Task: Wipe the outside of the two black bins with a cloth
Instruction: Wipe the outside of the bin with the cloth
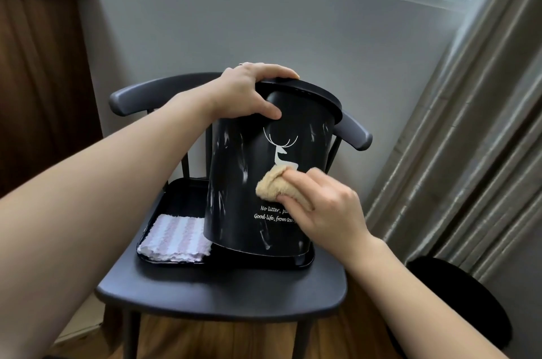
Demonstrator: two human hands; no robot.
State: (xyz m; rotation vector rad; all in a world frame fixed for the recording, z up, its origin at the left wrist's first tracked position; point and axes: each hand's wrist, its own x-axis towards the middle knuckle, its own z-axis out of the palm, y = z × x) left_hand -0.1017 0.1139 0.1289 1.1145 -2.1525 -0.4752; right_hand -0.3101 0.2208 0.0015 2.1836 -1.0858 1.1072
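A black bin [243,182] with a white deer print and white smears stands tilted on a black tray [176,200] on a dark chair. My left hand [249,91] grips its rim at the top, thumb on the wall. My right hand [322,206] holds a bunched tan cloth [272,185] and presses it against the bin's front, just below the deer. A second black bin [457,300] stands on the floor at the lower right, partly hidden by my right arm.
A folded pink-and-white striped cloth [176,237] lies in the tray left of the bin. The chair [220,294] stands against a grey wall under a window. Curtains [469,138] hang at the right. A wooden panel [38,65] is at the left.
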